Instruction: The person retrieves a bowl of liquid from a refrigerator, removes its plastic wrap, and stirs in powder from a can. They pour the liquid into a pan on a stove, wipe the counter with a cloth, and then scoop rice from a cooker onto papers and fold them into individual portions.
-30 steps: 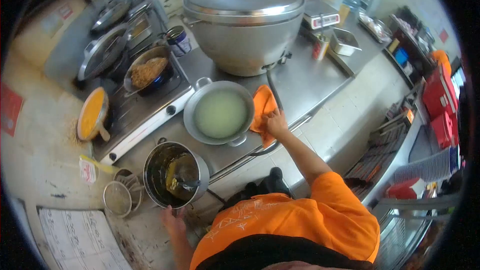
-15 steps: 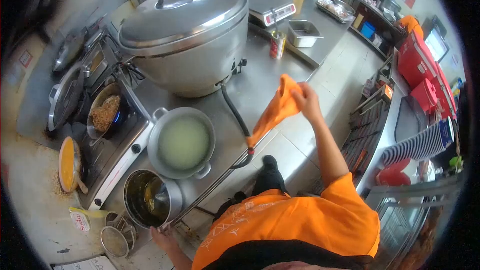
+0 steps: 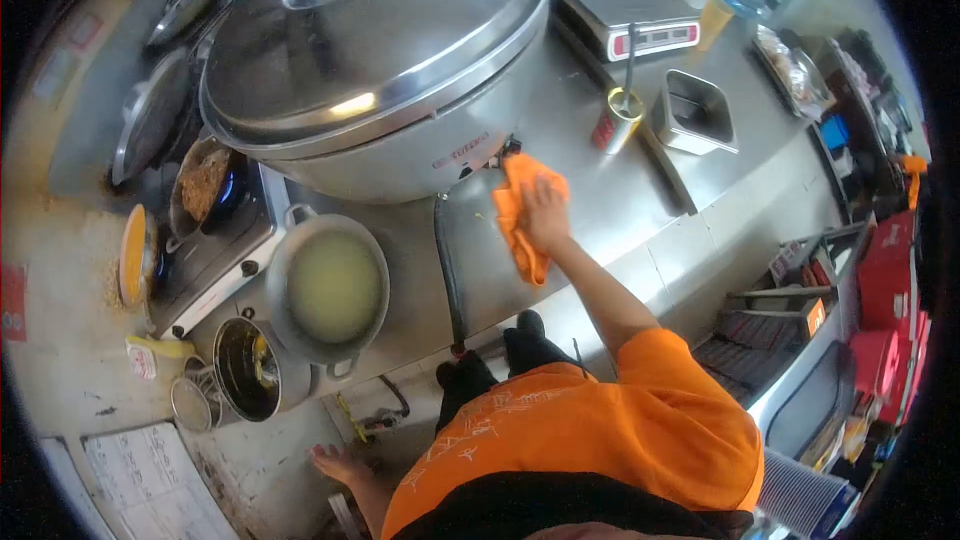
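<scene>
My right hand (image 3: 545,215) presses an orange cloth (image 3: 516,240) flat against the steel counter (image 3: 640,198). The cloth's upper end touches the front of the big rice cooker (image 3: 340,175), which has its lid on. A black hose (image 3: 449,275) runs from under the cooker to the counter's front edge. Low at the left, my left hand (image 3: 340,464) is held out with its fingers apart and nothing in it. Nearest to it is a metal pot with a dark inside (image 3: 288,372). Beside that stands a pan of cloudy pale liquid (image 3: 335,285).
A wok of brown food (image 3: 203,185) sits over a blue flame on the stove (image 3: 222,258). An opened can (image 3: 612,130) with a utensil in it, a steel container (image 3: 697,135) and a scale (image 3: 625,0) stand to the right of the cooker. Papers (image 3: 150,480) lie at lower left.
My right hand has brought the cloth from the air by the counter edge down onto the counter near the cooker. My left hand has come away from the dark pot. The view has shifted.
</scene>
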`<state>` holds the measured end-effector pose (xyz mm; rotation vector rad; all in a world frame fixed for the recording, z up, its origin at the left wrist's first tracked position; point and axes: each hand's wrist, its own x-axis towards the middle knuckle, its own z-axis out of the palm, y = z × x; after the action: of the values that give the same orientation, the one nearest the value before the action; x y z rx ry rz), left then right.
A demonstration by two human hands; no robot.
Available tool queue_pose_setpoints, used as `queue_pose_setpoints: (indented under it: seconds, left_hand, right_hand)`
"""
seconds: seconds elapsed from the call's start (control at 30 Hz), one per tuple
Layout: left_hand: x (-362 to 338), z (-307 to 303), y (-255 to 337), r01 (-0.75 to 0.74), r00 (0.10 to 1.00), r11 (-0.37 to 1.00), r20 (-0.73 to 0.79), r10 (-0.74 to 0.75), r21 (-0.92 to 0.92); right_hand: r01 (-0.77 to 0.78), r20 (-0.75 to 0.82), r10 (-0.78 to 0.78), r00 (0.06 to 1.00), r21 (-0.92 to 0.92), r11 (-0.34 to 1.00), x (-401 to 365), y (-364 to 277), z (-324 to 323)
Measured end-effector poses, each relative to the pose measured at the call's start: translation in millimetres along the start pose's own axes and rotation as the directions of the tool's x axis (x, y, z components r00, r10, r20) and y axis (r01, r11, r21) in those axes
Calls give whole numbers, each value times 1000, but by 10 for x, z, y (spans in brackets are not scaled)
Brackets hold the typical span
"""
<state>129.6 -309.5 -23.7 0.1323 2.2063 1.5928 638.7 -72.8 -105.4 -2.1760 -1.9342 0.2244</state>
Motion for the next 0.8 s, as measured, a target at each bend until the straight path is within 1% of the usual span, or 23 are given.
queue_pose_setpoints:
  seconds: [0.07,0.13,0.17,0.23,0.27,0.3,0.33,0.37,0.4,0.43,0.47,0.5,0.53,0.57,0.6,0.63,0.67,0.7,0.73,0.77,0.8]
  left_hand:
    - [-395,39,121,-19,999,1000,-29,19,-12]
    - [-623,35,166,-14,990,995,143,0,94]
    - [-715,63,153,-14,991,995,137,1,97]
    - [-885,137,124,-221,968,969,148,204,107]
    - [-1029,214,196,-221,967,969,151,204,108]
    - [-1173,297,293,-287,928,949,283,242,129]
    - [-1305,414,354,-353,871,925,411,271,139]
    - [-1385,537,322,-221,851,975,492,185,16]
    - [-1453,688,270,-71,808,993,578,112,-93]
    - [-1505,950,211,89,778,996,623,-75,8]
    - [-1582,1247,173,237,720,965,646,-254,114]
    - [-2220,1400,577,-565,238,823,942,237,-65]
    - [-2228,1608,382,-563,13,806,973,232,-185]
    - [-2227,1834,256,-753,-293,533,922,252,-385]
    - [-2365,1996,203,-680,-292,641,933,209,-356]
    - [-2511,2153,186,-597,-291,736,941,173,-319]
    - [-2630,2258,343,-433,-378,888,926,-23,-154]
    - [-2647,2372,150,-578,-458,656,858,233,-486]
    - [-2719,2374,249,-588,-433,649,866,251,-483]
    - [-2828,2348,438,-623,-513,617,846,142,-481]
    - [-2902,2321,555,-650,-586,584,810,23,-486]
  right_hand:
    - [178,71,-173,982,-70,982,147,-348,11]
    - [324,56,-320,946,-98,941,190,-574,89]
    - [328,58,-323,944,-93,940,174,-605,76]
    - [530,120,-531,839,47,847,79,-609,25]
    - [527,121,-529,840,46,848,-14,-563,26]
    - [600,131,-603,787,65,797,-138,-491,17]
    - [669,140,-673,726,82,739,-264,-412,3]
    - [667,140,-671,728,75,741,-407,-350,-105]
    - [671,171,-686,707,142,727,-575,-297,-297]
    - [670,198,-702,684,209,712,-740,-227,-411]
    - [702,168,-726,667,184,688,-904,-118,-428]
    - [735,136,-752,645,161,659,-1066,-9,-439]
    - [634,121,-690,713,309,709,-1208,60,-555]
    - [524,120,-631,767,451,723,-1332,106,-695]
    - [292,257,-469,845,513,807,-1413,81,-860]
    - [49,403,-305,863,534,844,-1470,34,-1039]
    - [-16,393,-262,882,579,815,-1537,-15,-1249]
    - [-85,390,-212,896,619,781,-1586,-49,-1415]
    - [-57,387,-242,890,620,782,-1609,-45,-1480]
    - [71,197,-250,948,634,770,-1644,-32,-1532]
    - [194,-1,-247,969,624,757,-1675,-42,-1602]
